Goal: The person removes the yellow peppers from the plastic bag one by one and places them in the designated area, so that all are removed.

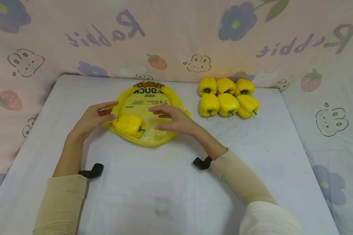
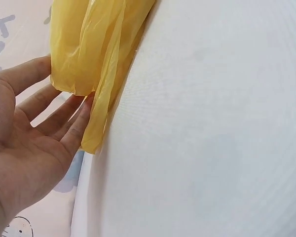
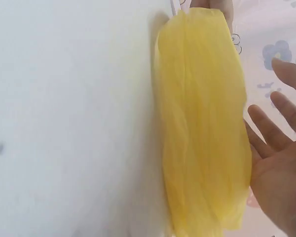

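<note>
A yellow plastic bag (image 1: 153,142) stands on the table with its mouth spread wide and its rim rolled outward. Inside, toward the left, lies one yellow bell pepper (image 1: 128,125) with its green stem pointing right. My left hand (image 1: 93,117) touches the bag's left side with relaxed, extended fingers; in the left wrist view those fingertips (image 2: 84,111) meet the yellow plastic. Over the right part of the bag's mouth hovers my right hand (image 1: 176,120), holding nothing, fingers loosely spread. In the right wrist view the bag's outer wall (image 3: 202,123) rises beside that hand.
At the back right, several yellow bell peppers (image 1: 228,104) sit in two rows. The white table (image 1: 135,195) ends at a printed cloth backdrop (image 1: 176,39) with rabbits and flowers. A black wrist-worn device (image 1: 94,171) is on the left arm, another (image 1: 202,163) on the right.
</note>
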Demonstrator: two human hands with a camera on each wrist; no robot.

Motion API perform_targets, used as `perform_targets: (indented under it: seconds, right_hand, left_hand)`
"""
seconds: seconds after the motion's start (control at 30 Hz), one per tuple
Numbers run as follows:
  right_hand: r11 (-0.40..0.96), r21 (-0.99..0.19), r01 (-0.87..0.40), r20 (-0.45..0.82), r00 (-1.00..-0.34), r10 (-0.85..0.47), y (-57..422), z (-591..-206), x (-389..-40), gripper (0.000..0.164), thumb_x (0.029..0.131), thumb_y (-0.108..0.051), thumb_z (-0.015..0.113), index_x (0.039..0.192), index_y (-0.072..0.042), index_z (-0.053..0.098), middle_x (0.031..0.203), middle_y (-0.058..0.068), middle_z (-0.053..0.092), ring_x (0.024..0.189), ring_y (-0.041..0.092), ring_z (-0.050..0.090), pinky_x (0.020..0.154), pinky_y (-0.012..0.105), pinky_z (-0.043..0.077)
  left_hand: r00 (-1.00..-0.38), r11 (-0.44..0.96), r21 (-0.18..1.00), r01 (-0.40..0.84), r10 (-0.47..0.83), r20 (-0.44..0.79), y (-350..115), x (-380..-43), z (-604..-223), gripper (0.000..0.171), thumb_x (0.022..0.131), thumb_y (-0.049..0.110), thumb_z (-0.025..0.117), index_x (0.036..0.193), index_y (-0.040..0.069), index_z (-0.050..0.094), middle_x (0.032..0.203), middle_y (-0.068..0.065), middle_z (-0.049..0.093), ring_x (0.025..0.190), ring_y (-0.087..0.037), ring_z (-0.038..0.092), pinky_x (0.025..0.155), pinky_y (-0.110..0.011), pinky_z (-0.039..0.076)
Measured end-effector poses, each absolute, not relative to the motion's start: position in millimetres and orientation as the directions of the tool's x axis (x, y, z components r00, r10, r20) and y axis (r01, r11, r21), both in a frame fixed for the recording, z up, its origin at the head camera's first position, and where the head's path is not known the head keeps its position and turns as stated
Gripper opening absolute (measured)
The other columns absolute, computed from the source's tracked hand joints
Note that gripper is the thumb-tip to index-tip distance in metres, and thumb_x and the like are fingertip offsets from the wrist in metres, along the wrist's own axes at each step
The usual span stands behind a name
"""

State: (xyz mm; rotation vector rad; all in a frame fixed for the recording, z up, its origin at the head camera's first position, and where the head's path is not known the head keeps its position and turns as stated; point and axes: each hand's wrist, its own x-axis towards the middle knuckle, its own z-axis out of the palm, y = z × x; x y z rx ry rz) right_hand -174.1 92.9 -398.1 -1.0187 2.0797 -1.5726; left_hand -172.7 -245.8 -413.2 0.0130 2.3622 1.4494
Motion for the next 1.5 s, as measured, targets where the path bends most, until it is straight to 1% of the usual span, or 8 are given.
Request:
perform_targets:
  seconds: [0.17,0.4,0.5,0.6,0.83,1.13,1.3,1.5]
  right_hand:
    - [0.151,-0.923,-0.354,0.136,-0.668,-0.731,78.3,-404.8,-174.6,0.06,0.088,-0.008,0.076,0.142,-0.003,0.051,0.144,0.015,0.051,0.132,0.034,0.049,0.111,0.037,0.04]
    - [0.206,-0.907,-0.367,0.102,-0.666,-0.739,56.9,-406.3,-171.5,0.064,0.088,-0.018,0.077,0.145,-0.011,0.049,0.149,0.003,0.048,0.134,0.028,0.047,0.111,0.036,0.04]
    - [0.257,-0.898,-0.358,0.061,-0.678,-0.733,48.6,-404.7,-169.6,0.068,0.087,-0.02,0.078,0.147,-0.014,0.047,0.15,0.001,0.045,0.134,0.022,0.047,0.11,0.032,0.041]
    - [0.301,-0.891,-0.341,0.019,-0.69,-0.723,41.9,-403.5,-168.6,0.072,0.087,-0.022,0.079,0.15,-0.016,0.044,0.153,0.0,0.042,0.134,0.02,0.047,0.11,0.03,0.041]
    - [0.411,-0.839,-0.356,-0.053,-0.699,-0.713,27.1,-404.6,-170.8,0.08,0.087,-0.03,0.079,0.154,-0.021,0.036,0.155,0.001,0.039,0.135,0.017,0.046,0.11,0.025,0.037]
    - [0.457,-0.813,-0.362,-0.111,-0.673,-0.732,12.7,-410.0,-175.5,0.085,0.085,-0.039,0.079,0.156,-0.028,0.032,0.155,-0.004,0.039,0.134,0.007,0.04,0.112,0.027,0.032]
    - [0.485,-0.788,-0.379,-0.127,-0.671,-0.731,10.8,-410.2,-175.2,0.083,0.085,-0.041,0.078,0.154,-0.029,0.035,0.151,-0.005,0.045,0.123,0.009,0.048,0.104,0.029,0.04]
    - [0.494,-0.78,-0.383,-0.123,-0.681,-0.722,11.8,-411.8,-175.0,0.079,0.084,-0.043,0.078,0.152,-0.03,0.039,0.148,-0.005,0.049,0.115,0.009,0.051,0.098,0.027,0.042]
  left_hand:
    - [-0.935,0.473,0.863,-0.177,0.193,-0.298,-245.9,-172.1,-415.1,0.063,0.094,0.028,0.07,0.151,0.017,0.045,0.16,-0.009,0.031,0.142,-0.033,0.036,0.111,-0.049,0.037]
    - [-0.938,0.492,0.854,-0.171,0.184,-0.294,-245.4,-171.4,-415.7,0.062,0.095,0.028,0.069,0.151,0.018,0.045,0.159,-0.011,0.033,0.141,-0.034,0.038,0.11,-0.049,0.04]
    - [-0.94,0.497,0.854,-0.157,0.19,-0.283,-245.0,-171.0,-415.5,0.062,0.095,0.029,0.069,0.151,0.018,0.045,0.158,-0.011,0.034,0.14,-0.034,0.04,0.107,-0.039,0.043]
    - [-0.941,0.497,0.855,-0.145,0.198,-0.274,-244.9,-170.7,-415.7,0.061,0.095,0.03,0.069,0.15,0.018,0.046,0.158,-0.011,0.036,0.14,-0.033,0.041,0.105,-0.035,0.045]
    - [-0.942,0.492,0.861,-0.126,0.214,-0.26,-242.7,-172.3,-414.2,0.061,0.095,0.029,0.069,0.15,0.016,0.047,0.158,-0.011,0.034,0.141,-0.036,0.038,0.11,-0.051,0.038]
    - [-0.938,0.484,0.862,-0.149,0.208,-0.278,-243.2,-171.0,-410.5,0.062,0.094,0.029,0.07,0.15,0.016,0.045,0.159,-0.01,0.033,0.142,-0.034,0.037,0.11,-0.049,0.039]
    - [-0.938,0.48,0.864,-0.149,0.206,-0.277,-243.9,-172.2,-412.5,0.062,0.094,0.029,0.07,0.15,0.017,0.046,0.159,-0.01,0.032,0.142,-0.034,0.036,0.11,-0.049,0.039]
    - [-0.937,0.474,0.867,-0.156,0.205,-0.281,-245.0,-171.9,-414.2,0.062,0.094,0.028,0.07,0.15,0.016,0.046,0.16,-0.011,0.031,0.142,-0.035,0.036,0.111,-0.051,0.037]
